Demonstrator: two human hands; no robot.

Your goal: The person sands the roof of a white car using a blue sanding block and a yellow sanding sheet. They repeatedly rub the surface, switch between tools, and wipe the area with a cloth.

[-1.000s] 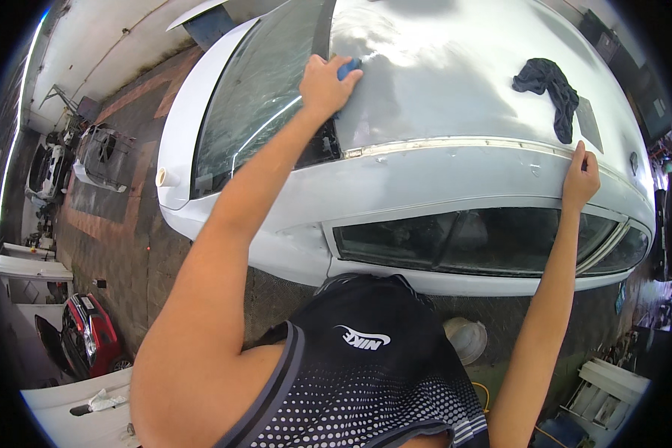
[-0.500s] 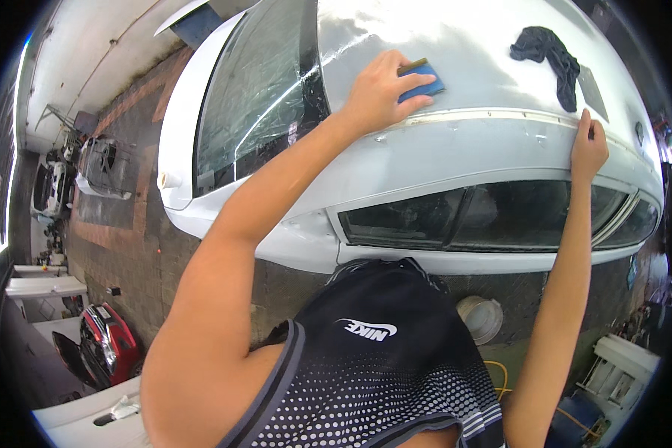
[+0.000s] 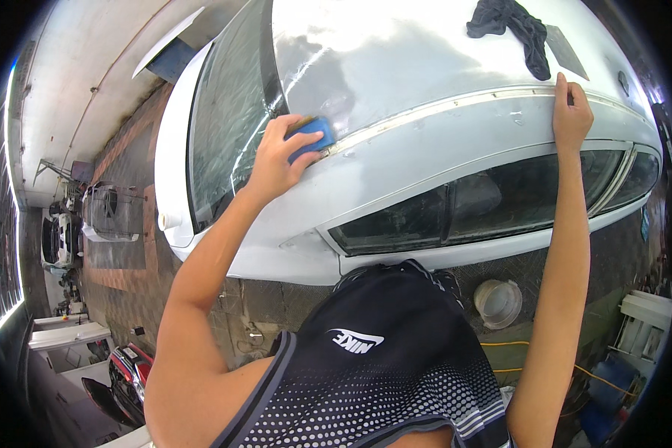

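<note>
A blue sanding block (image 3: 310, 140) with a yellowish-brown edge is in my left hand (image 3: 277, 158), fingers closed round it. The block presses on the front corner of the car's silver-grey roof (image 3: 395, 63), beside the windshield (image 3: 227, 112) and the pale roof channel (image 3: 425, 112). My right hand (image 3: 573, 113) is curled shut at the roof's edge, one finger pointing up; I see nothing in it. Just beyond it a crumpled black cloth (image 3: 519, 33) lies on the roof, with a flat grey sheet (image 3: 567, 52) alongside.
The car's side windows (image 3: 463, 205) are below my hands. A metal bucket (image 3: 498, 302) stands on the floor by my body, near a yellow hose (image 3: 504, 344). At the left are a red vehicle (image 3: 130, 373) and a loose car bumper (image 3: 112, 216). A dark-tiled floor (image 3: 194, 291) runs alongside.
My left hand has slid the sanding block left along the roof to its front corner by the windshield. My right hand stays at the roof's edge; the whole view has shifted somewhat.
</note>
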